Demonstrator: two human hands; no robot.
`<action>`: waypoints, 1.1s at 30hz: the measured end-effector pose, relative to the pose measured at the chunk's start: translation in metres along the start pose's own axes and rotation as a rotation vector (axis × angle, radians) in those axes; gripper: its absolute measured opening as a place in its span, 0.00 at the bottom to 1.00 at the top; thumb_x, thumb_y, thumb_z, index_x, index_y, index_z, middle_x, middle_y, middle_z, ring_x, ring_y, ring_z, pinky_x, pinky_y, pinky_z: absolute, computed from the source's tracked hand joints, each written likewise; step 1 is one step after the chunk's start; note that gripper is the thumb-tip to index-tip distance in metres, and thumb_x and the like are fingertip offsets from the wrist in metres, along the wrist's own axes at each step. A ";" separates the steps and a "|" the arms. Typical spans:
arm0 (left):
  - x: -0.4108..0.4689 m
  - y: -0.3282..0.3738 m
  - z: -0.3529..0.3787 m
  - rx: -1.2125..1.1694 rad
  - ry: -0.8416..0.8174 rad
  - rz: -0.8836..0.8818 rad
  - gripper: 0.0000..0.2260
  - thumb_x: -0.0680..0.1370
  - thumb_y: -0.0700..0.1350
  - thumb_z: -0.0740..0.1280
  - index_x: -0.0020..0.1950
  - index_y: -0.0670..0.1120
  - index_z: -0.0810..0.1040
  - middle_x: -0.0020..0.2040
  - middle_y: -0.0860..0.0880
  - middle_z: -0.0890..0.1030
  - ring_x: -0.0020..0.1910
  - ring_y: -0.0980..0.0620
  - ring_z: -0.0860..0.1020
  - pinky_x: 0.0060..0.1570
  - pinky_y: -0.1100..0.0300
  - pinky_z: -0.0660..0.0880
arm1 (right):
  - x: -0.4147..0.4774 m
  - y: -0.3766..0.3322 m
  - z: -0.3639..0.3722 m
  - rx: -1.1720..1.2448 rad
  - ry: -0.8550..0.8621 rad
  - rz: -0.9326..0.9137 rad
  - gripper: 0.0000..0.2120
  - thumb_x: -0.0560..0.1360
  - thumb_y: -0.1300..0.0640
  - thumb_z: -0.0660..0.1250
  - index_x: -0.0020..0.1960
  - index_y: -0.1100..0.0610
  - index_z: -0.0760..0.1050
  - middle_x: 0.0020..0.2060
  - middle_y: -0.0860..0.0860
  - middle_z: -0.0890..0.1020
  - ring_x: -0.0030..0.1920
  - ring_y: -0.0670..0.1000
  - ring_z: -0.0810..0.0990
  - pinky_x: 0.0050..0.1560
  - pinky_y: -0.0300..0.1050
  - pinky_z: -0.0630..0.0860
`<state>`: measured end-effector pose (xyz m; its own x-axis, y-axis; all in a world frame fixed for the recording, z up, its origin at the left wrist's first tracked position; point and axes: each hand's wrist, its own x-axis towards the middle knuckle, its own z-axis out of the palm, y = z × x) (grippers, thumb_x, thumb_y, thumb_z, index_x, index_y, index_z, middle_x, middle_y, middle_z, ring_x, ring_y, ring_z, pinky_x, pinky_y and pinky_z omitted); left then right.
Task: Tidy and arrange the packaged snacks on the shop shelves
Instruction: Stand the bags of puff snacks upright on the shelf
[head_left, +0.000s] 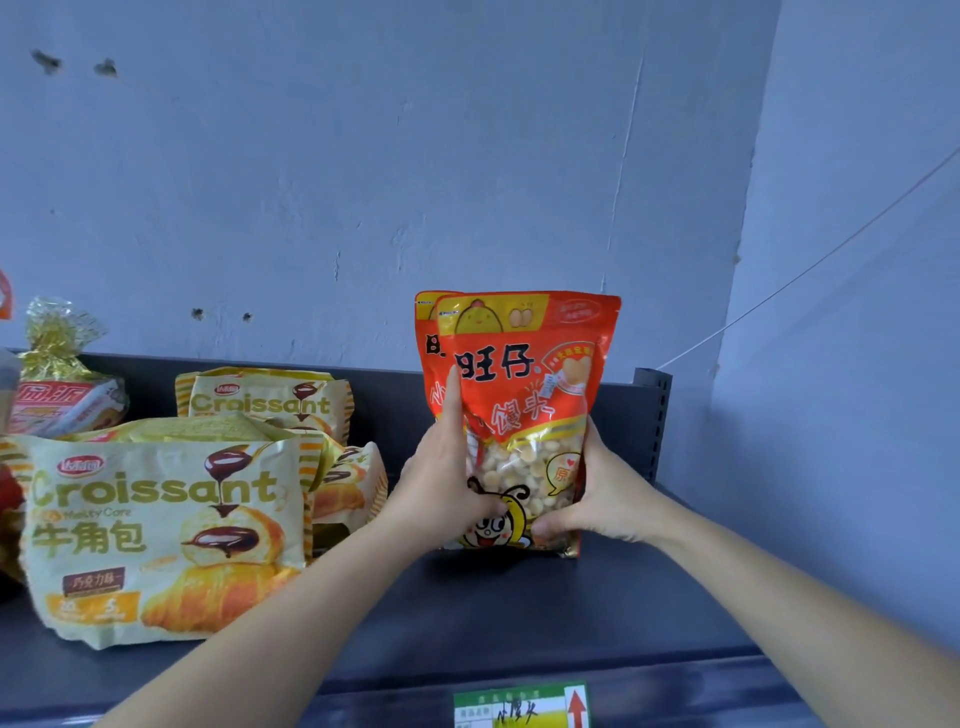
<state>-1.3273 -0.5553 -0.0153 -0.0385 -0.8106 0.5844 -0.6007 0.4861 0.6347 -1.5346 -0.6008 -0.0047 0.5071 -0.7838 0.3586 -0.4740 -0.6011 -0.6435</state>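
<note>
1. Blue-grey plaster wall, scuffed and cracked, is filling the upper half of the view and turning a corner at the right, where a thin cord is slanting down across it.
2. Dark metal shelf is running across the lower half, with a slotted post standing at its right rear corner.
3. A large yellow bag is leaning at the shelf's left front, showing "Croissant", "牛角包" and a chocolate-filled pastry.
4. A rear Croissant bag is standing behind it, and a smaller tilted one is lying between the yellow bags and the left forearm.
5. A gold-tied packet with red lettering is sitting at the far left.
6. The orange bag, printed "旺仔" and "馒头" with a clear window of small round biscuits, is standing upright at the shelf's right rear; a second orange bag is peeking out just behind it.
7. The left hand is gripping its left edge, forefinger lying up the front.
8. The right hand is clasping its right edge, thumb pressing the lower front.
9. A green-and-yellow price tag with a red arrow is hanging on the shelf's front lip; its handwriting is unclear.
</note>
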 end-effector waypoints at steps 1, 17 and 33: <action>0.001 -0.001 -0.001 -0.033 -0.026 -0.010 0.65 0.64 0.40 0.80 0.70 0.67 0.26 0.74 0.55 0.63 0.71 0.51 0.67 0.64 0.52 0.72 | 0.001 -0.001 0.000 0.014 -0.018 0.001 0.54 0.57 0.57 0.84 0.67 0.34 0.50 0.62 0.38 0.74 0.63 0.40 0.74 0.67 0.47 0.72; 0.024 0.007 -0.019 -0.534 -0.026 -0.210 0.47 0.59 0.38 0.82 0.68 0.54 0.57 0.61 0.50 0.76 0.55 0.59 0.75 0.41 0.69 0.75 | 0.015 -0.014 -0.012 0.551 0.083 0.154 0.51 0.37 0.34 0.81 0.58 0.39 0.68 0.56 0.45 0.79 0.60 0.48 0.76 0.65 0.51 0.70; 0.029 0.003 -0.008 -0.687 -0.241 -0.275 0.43 0.59 0.47 0.79 0.70 0.50 0.63 0.59 0.50 0.80 0.56 0.53 0.79 0.49 0.65 0.75 | 0.041 -0.006 0.007 0.808 0.261 0.073 0.61 0.37 0.33 0.80 0.68 0.48 0.67 0.53 0.50 0.85 0.52 0.52 0.84 0.50 0.48 0.79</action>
<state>-1.3241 -0.5747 0.0073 -0.1800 -0.9416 0.2846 0.0127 0.2871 0.9578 -1.5062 -0.6284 0.0091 0.2658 -0.8866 0.3786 0.2106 -0.3298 -0.9203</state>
